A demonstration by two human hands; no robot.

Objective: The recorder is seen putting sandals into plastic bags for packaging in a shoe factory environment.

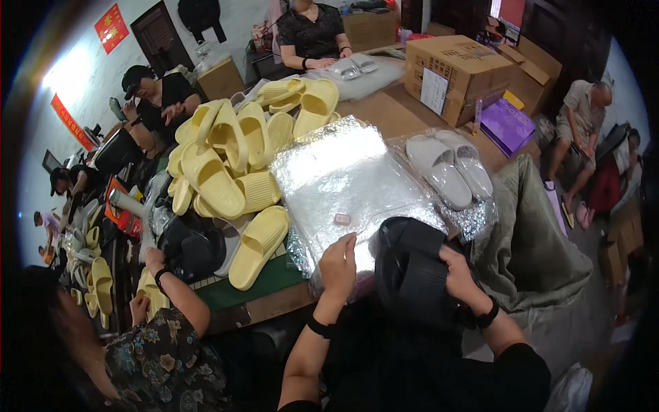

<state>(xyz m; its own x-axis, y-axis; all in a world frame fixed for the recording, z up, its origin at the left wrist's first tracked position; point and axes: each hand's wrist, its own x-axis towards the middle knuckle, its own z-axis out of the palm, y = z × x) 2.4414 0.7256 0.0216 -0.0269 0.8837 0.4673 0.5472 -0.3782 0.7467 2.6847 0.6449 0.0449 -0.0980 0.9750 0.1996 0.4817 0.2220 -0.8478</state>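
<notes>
While gripping black slippers (417, 275) in right hand (464, 278), lengthwise forward, toe direction unclear, by plastic bags' (326, 189) near edge, left hand (338, 268) pinched, flat room beyond.

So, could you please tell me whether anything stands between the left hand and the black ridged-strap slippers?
Nothing visible stands between the left hand and the black ridged-strap slippers held in the right hand; only the stack of shiny clear plastic shows beneath the gap.
</notes>
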